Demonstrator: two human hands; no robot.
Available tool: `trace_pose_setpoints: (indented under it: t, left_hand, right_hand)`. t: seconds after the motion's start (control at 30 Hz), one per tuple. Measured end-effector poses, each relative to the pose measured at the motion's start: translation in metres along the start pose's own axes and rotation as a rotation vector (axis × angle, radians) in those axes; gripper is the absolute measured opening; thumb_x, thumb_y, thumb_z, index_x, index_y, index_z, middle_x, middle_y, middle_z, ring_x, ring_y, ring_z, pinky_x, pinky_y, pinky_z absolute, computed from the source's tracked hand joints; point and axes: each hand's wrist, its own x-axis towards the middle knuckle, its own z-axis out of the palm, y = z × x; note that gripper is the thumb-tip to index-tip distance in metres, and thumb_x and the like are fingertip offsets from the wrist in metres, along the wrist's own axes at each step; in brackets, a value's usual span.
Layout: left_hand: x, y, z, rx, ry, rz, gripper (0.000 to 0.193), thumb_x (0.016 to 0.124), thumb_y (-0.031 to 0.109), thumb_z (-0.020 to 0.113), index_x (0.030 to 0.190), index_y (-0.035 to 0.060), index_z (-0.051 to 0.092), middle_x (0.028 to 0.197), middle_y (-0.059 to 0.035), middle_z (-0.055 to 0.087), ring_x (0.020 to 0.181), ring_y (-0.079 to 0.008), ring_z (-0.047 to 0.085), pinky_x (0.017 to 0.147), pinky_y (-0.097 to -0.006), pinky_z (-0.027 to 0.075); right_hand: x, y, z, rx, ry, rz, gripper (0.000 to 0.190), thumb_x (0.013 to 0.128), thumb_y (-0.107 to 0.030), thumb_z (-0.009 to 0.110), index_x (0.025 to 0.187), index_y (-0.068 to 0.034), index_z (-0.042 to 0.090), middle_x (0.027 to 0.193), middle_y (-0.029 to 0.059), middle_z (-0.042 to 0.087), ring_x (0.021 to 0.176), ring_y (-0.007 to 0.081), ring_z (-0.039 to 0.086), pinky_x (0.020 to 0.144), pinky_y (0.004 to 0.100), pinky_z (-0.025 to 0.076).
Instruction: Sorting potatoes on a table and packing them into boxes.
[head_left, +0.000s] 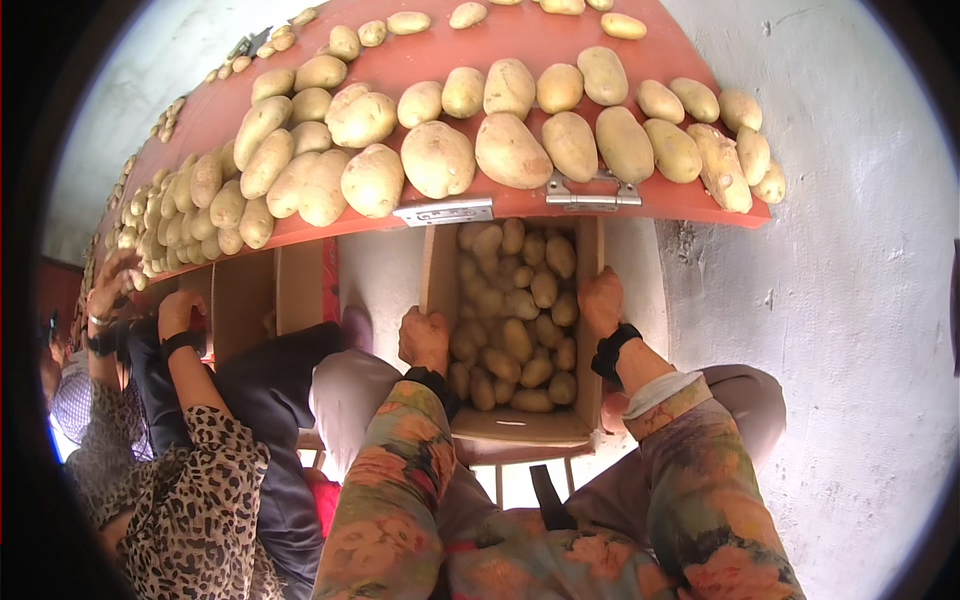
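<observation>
A cardboard box (525, 426) stands low between my knees, with many potatoes (517, 337) lying inside it. My left hand (424, 339) grips the box's left wall, fingers curled over its edge. On the opposite wall, my right hand (601, 301) is closed around the edge in the same way. Part of the box's far end is hidden beneath the red board (525, 41) above it. Rows of potatoes (439, 160) rest along the board's near edge, just beyond the box.
Two metal hinges, one (442, 212) left and one (594, 196) right, are fixed to the board's edge. At left sits a co-worker in a leopard-print top (187, 510), a hand (112, 281) by the potatoes. Another cardboard box (244, 292) stands there. A pale wall (817, 300) rises at right.
</observation>
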Motion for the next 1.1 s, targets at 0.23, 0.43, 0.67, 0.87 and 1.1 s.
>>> trace_pose_setpoints:
  t: [0.23, 0.43, 0.67, 0.87, 1.1]
  left_hand:
    - [-0.001, -0.002, 0.000, 0.031, 0.015, 0.049, 0.027, 0.075, 0.022, 0.053, 0.085, -0.0002, 0.063, 0.084, -0.0243, 0.065, 0.083, -0.0446, 0.062, 0.073, -0.0521, 0.049]
    - [0.003, -0.011, 0.002, 0.029, 0.017, 0.070, 0.028, 0.075, 0.024, 0.053, 0.087, 0.0003, 0.063, 0.086, -0.0241, 0.065, 0.085, -0.0450, 0.062, 0.074, -0.0523, 0.048]
    - [0.003, -0.006, 0.000, 0.012, -0.009, 0.039, 0.027, 0.075, 0.024, 0.052, 0.087, 0.0013, 0.062, 0.087, -0.0235, 0.065, 0.085, -0.0455, 0.061, 0.074, -0.0513, 0.048]
    - [0.003, -0.001, 0.002, 0.006, -0.053, 0.008, 0.027, 0.073, 0.023, 0.053, 0.087, 0.0016, 0.063, 0.087, -0.0229, 0.066, 0.086, -0.0449, 0.061, 0.074, -0.0501, 0.048]
    - [0.000, 0.004, -0.001, 0.013, -0.058, 0.001, 0.030, 0.074, 0.023, 0.052, 0.091, 0.0021, 0.065, 0.088, -0.0225, 0.066, 0.086, -0.0429, 0.063, 0.075, -0.0490, 0.049]
  right_hand:
    - [0.001, 0.012, 0.005, 0.098, -0.038, -0.112, 0.018, 0.076, -0.007, 0.057, 0.086, 0.008, 0.055, 0.086, 0.0320, 0.062, 0.085, 0.0448, 0.061, 0.075, 0.0449, 0.050]
    - [0.000, 0.012, 0.013, 0.066, -0.028, -0.143, 0.020, 0.078, -0.009, 0.058, 0.089, 0.007, 0.059, 0.081, 0.0273, 0.063, 0.081, 0.0402, 0.063, 0.073, 0.0441, 0.051]
    - [0.007, 0.011, 0.016, -0.065, -0.074, -0.166, 0.019, 0.078, -0.011, 0.059, 0.088, 0.006, 0.058, 0.086, 0.0261, 0.064, 0.083, 0.0403, 0.064, 0.074, 0.0419, 0.052]
    - [0.006, 0.004, 0.006, 0.022, -0.003, -0.033, 0.017, 0.078, -0.012, 0.061, 0.082, 0.004, 0.059, 0.082, 0.0248, 0.065, 0.080, 0.0388, 0.064, 0.070, 0.0400, 0.052]
    - [0.006, 0.008, 0.001, -0.155, -0.158, -0.139, 0.024, 0.080, -0.014, 0.058, 0.096, 0.005, 0.060, 0.095, 0.0274, 0.064, 0.094, 0.0404, 0.063, 0.080, 0.0412, 0.053]
